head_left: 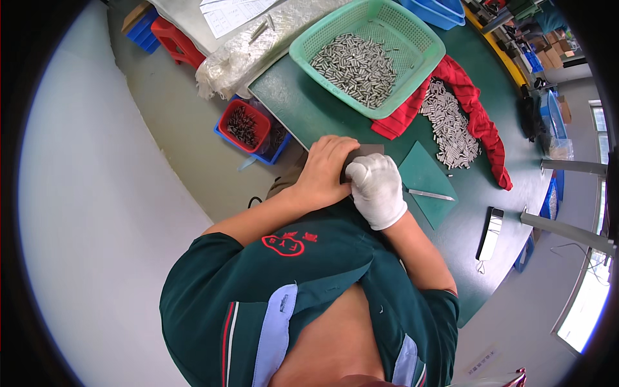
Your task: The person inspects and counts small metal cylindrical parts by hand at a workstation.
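Observation:
At the near edge of the green table, my bare left hand (327,169) curls around the side of a dark brown, flat-looking piece (372,149). My right hand (376,190), in a white glove, is closed and pressed close against the same piece. Whatever the gloved fingers pinch is hidden by the hand. Just right of the glove lies a green mat (422,174) with a slim silver, pen-like tool (431,194) on it. A heap of short metal pins (448,119) lies beyond the mat.
A pale green basket (412,64) of similar metal pins stands at the back. Red cloth (487,122) borders the loose heap. Off the table's left edge is a red bin (261,132) with dark parts. A black-and-white device (491,233) lies at right.

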`<action>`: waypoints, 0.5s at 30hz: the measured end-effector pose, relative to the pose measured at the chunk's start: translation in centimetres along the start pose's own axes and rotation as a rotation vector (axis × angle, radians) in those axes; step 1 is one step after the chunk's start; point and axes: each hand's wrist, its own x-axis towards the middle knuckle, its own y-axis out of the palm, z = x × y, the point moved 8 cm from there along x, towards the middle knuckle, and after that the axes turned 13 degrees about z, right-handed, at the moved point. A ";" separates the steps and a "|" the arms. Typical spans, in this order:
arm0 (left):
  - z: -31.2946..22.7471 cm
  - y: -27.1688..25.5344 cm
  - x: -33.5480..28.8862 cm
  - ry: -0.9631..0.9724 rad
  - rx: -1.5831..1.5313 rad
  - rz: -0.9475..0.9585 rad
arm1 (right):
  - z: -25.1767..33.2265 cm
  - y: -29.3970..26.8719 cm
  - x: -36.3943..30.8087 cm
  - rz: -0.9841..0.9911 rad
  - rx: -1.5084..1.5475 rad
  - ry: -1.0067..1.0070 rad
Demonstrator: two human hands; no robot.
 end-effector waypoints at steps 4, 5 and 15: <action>-0.2 -0.2 0.0 -0.022 -0.012 0.012 | -3.7 -2.2 -0.8 -0.211 -0.034 0.087; -0.2 -0.1 0.1 -0.018 -0.001 0.010 | -3.3 -2.4 -0.9 -0.272 0.005 0.032; 0.2 0.1 0.1 -0.023 -0.010 0.017 | -1.1 -0.8 -0.7 -0.187 0.113 -0.029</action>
